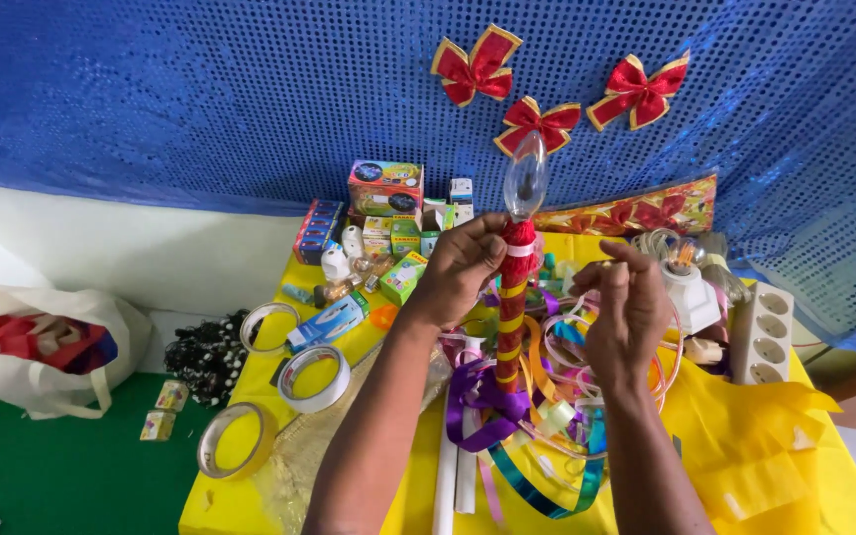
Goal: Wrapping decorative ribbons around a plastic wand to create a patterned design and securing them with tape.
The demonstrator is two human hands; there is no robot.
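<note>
Single head-worn view: looks down and forward from close above a yellow table (250, 500), facing a blue sequinned backdrop (200, 99); both forearms enter from the bottom edge, green floor (71, 466) at left.

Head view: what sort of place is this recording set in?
Probably a home craft or party-decoration corner: a yellow-covered table strewn with tape rolls and curled ribbons, before a blue sequined backdrop pinned with red bows. The left hand holds a ribbon-wrapped bulb stick.

Ribbons (507, 416), tape rolls (314, 376) and boxes (385, 188) crowd the table (765, 466); right corner open.
</note>
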